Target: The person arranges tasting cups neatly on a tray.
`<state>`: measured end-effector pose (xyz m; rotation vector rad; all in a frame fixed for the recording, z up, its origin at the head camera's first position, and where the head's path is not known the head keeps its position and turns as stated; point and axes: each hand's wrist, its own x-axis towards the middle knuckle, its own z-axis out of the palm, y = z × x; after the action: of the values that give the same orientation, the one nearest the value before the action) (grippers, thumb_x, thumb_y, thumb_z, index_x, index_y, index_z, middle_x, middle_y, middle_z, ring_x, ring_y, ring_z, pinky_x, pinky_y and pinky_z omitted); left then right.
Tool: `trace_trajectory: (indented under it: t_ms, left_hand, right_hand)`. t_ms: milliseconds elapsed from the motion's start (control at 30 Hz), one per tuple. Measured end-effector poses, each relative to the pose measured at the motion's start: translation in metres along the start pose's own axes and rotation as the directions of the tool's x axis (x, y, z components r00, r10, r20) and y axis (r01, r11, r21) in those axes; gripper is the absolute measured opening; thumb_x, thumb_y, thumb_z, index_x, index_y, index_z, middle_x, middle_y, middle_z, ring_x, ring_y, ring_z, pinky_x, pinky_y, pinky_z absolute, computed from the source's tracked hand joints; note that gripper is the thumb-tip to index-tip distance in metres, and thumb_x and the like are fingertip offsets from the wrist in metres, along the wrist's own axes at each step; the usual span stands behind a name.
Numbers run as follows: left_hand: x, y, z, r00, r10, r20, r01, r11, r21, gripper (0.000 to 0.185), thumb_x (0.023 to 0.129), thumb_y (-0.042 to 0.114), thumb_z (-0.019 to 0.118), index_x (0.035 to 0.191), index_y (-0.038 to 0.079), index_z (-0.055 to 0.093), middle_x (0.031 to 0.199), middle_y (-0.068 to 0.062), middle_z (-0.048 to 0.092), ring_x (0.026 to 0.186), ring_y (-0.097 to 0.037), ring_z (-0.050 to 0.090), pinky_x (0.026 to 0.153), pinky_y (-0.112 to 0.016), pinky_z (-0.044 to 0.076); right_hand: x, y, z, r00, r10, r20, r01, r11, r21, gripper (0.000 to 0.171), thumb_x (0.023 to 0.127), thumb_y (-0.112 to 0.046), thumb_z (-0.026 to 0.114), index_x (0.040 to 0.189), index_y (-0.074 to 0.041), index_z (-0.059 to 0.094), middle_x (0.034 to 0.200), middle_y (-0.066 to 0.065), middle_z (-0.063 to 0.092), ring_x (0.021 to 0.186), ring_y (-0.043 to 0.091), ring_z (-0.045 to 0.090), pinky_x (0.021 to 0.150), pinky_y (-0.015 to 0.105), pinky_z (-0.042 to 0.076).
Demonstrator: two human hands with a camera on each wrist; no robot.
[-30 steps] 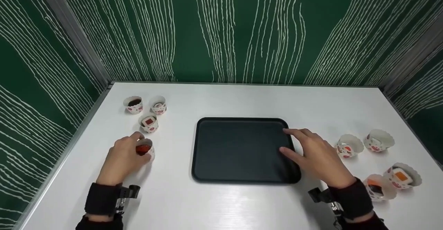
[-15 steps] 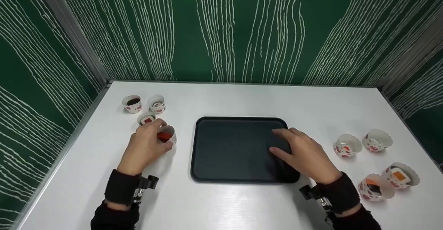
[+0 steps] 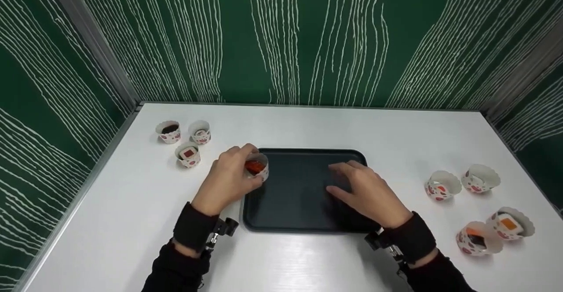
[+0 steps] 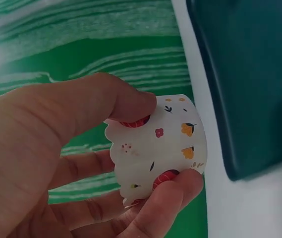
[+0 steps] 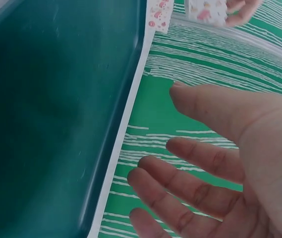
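Observation:
My left hand point(image 3: 229, 175) grips a paper baking cup point(image 3: 262, 173) with a scalloped rim and a red filling, between thumb and fingers. In the left wrist view this cup point(image 4: 173, 134) shows flowers printed on its white side. It overlaps the left edge of the dark rectangular tray point(image 3: 299, 195) in the head view. My right hand point(image 3: 367, 191) hovers over the tray's right part, fingers spread and holding nothing. In the right wrist view the right hand's fingers point(image 5: 190, 193) point toward the tray point(image 5: 46, 124), with the left hand and its cup at the top edge.
On the white table point(image 3: 308, 261), several printed cups stand at the back left, one with a dark filling point(image 3: 170, 129), one with a red-and-white piece point(image 3: 189, 153). More cups stand at the right, one holding an orange-and-white piece point(image 3: 509, 224). Green walls point(image 3: 237, 41) with white lines enclose the table.
My left hand has carried the red-filled cup rightward from the left side of the table to the tray's left edge. My right hand has shifted left over the tray.

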<state>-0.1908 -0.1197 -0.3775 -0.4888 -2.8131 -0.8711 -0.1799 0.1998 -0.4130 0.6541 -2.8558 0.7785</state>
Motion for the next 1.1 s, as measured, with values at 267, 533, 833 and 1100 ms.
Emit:
trace_trajectory:
  t_ms: [267,533,833,1100]
  left_hand:
    - [0.007,0.022,0.023,0.990,0.138,0.015,-0.137,0.990,-0.040,0.046,0.085,0.016,0.088,0.125,0.008,0.068,0.112,-0.016,0.072,0.102,-0.030,0.072,0.083,-0.047,0.063]
    - [0.009,0.038,0.040,0.974,0.223,0.051,-0.219,0.973,-0.067,0.046,0.086,0.015,0.089,0.126,0.008,0.068,0.114,-0.015,0.072,0.103,-0.030,0.072,0.084,-0.044,0.063]
    - [0.007,0.046,0.054,0.963,0.262,0.064,-0.258,0.965,-0.053,0.048,0.088,0.018,0.088,0.130,0.008,0.067,0.112,-0.014,0.071,0.097,-0.027,0.075,0.080,-0.041,0.064]
    - [0.007,0.046,0.061,0.957,0.283,0.061,-0.279,0.958,-0.063,0.051,0.090,0.015,0.087,0.134,0.009,0.064,0.114,-0.015,0.070,0.099,-0.028,0.076,0.081,-0.037,0.065]
  right_hand:
    - [0.010,-0.011,0.009,0.999,-0.035,-0.014,0.035,0.999,0.029,0.043,0.096,-0.018,0.082,0.134,0.000,0.071,0.115,0.016,0.072,0.103,0.028,0.073,0.086,0.044,0.062]
    - [0.014,-0.019,0.014,0.997,-0.070,-0.040,0.072,0.996,0.056,0.040,0.094,-0.015,0.083,0.130,0.000,0.073,0.110,0.013,0.073,0.098,0.026,0.073,0.083,0.040,0.062]
    - [0.014,-0.022,0.017,0.997,-0.074,-0.032,0.077,0.990,0.115,0.037,0.094,-0.012,0.084,0.128,-0.003,0.073,0.111,0.009,0.075,0.096,0.020,0.074,0.082,0.042,0.063]
    - [0.013,-0.023,0.016,0.998,-0.063,-0.008,0.064,0.984,0.164,0.043,0.092,-0.009,0.085,0.132,-0.003,0.072,0.117,0.009,0.077,0.099,0.018,0.075,0.085,0.040,0.064]
